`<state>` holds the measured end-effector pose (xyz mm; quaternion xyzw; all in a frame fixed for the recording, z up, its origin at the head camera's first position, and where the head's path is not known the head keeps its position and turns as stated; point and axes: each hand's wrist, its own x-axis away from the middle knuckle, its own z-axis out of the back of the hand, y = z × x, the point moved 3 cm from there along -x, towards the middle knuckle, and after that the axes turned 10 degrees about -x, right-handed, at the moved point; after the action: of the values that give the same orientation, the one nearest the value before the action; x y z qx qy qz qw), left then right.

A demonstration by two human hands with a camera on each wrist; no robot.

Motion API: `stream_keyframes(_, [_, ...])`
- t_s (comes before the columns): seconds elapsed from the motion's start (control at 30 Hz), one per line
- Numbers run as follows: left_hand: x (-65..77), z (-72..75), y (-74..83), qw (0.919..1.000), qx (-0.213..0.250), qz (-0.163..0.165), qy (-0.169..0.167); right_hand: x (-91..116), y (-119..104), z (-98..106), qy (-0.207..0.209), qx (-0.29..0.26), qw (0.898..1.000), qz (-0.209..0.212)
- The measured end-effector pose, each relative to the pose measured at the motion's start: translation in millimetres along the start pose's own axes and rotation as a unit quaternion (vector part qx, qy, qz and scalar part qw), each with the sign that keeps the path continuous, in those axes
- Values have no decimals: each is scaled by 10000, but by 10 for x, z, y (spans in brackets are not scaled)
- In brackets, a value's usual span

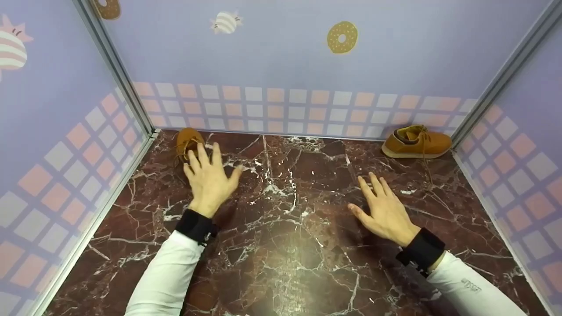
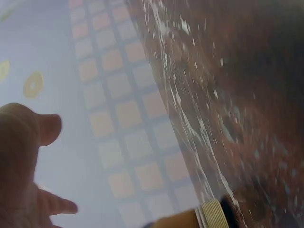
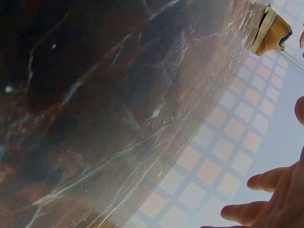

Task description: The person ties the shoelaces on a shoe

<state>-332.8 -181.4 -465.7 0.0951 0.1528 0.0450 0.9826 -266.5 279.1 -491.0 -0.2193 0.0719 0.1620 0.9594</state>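
Observation:
My left hand (image 1: 212, 180) is spread with straight fingers, palm down over the marble-patterned surface. Its fingertips overlap a tan lace-up shoe (image 1: 189, 138) near the back left corner in the head view. Part of that shoe (image 2: 183, 219) shows at the bottom edge of the left wrist view, apart from the fingers. My right hand (image 1: 388, 214) also has its fingers extended and holds nothing. Beyond it, a second tan shoe (image 1: 417, 142) lies sole down by the back right corner, a lace trailing forward. A tan shoe (image 3: 273, 35) appears at the top of the right wrist view.
Lilac panels with checks and sweets stand on three sides: a back wall (image 1: 281, 57), a left wall (image 1: 48, 131) and a right wall (image 1: 527, 145). Metal posts mark both back corners. The brown marble-patterned surface (image 1: 290, 245) is glossy, with a bright reflection at the front.

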Motion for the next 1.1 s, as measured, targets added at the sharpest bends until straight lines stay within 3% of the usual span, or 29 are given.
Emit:
stream_keyframes(0.2, [-197, 1, -219, 9963, 443, 467, 561, 18, -17, -20, 88, -21, 9999, 67])
stream_keyframes(0.53, [-453, -178, -530, 9807, 1070, 1455, 755, 46, -18, -49, 64, -27, 9999, 94])
stream_keyframes(0.73, [-516, -300, -593, 9724, 1331, 1794, 669, 17, -36, -54, 41, -203, 9997, 99])
stream_keyframes(1.1, [-550, -422, -651, 9624, 1662, 2110, 410, 30, -73, -93, 79, -832, 9962, 233])
